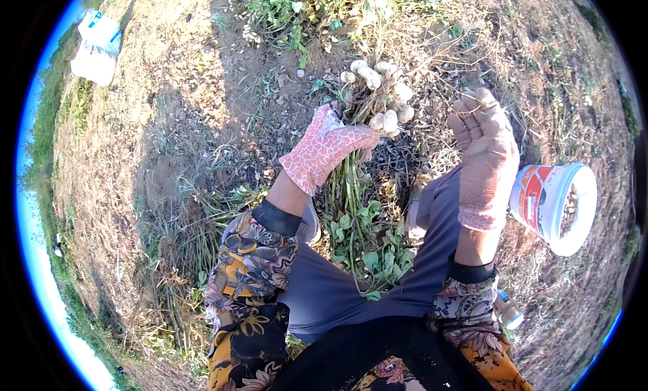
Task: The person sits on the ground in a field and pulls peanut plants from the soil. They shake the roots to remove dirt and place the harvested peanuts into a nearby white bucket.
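My left hand, in a pink patterned glove, grips a bunch of peanut plants by the stems just below the roots. Several pale peanut pods cluster on the roots above that fist. The green stems and leaves hang down between my legs. To the right, apart from the bunch, my right hand is raised in a soiled glove, its fingers loosely curled. Thin root strands pass by its fingertips, and no pod shows in it.
A white bucket with pods inside leans beside my right leg. Behind my right sleeve lies a plastic bottle. Pulled plants lie at left, with a leafy heap ahead. A white sack stands far left.
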